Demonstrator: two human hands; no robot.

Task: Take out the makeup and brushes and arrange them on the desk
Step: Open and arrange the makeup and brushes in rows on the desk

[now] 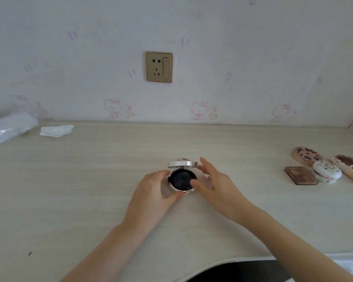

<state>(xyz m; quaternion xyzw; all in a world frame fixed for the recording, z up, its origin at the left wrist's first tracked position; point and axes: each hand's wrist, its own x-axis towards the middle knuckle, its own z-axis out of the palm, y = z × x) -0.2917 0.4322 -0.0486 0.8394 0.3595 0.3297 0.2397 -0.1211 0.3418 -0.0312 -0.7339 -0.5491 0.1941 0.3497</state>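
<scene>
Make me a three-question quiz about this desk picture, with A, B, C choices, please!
1. Where does the cluster of other makeup lie on the pale wooden desk?
A. right side
B. left side
C. front edge

2. What colour is the inside of the round silver compact?
A. white
B. black
C. green

3. Is that compact's lid open or shut?
A. shut flat
B. taken off
C. open, standing up

Answers:
1 A: the flat brown rectangular palette, the white domed round case and the pink patterned round box lie at the right.
2 B: the round pad inside is black.
3 C: the lid stands up at the back while the left hand holds the base and the right hand touches the pad with its thumb.
</scene>
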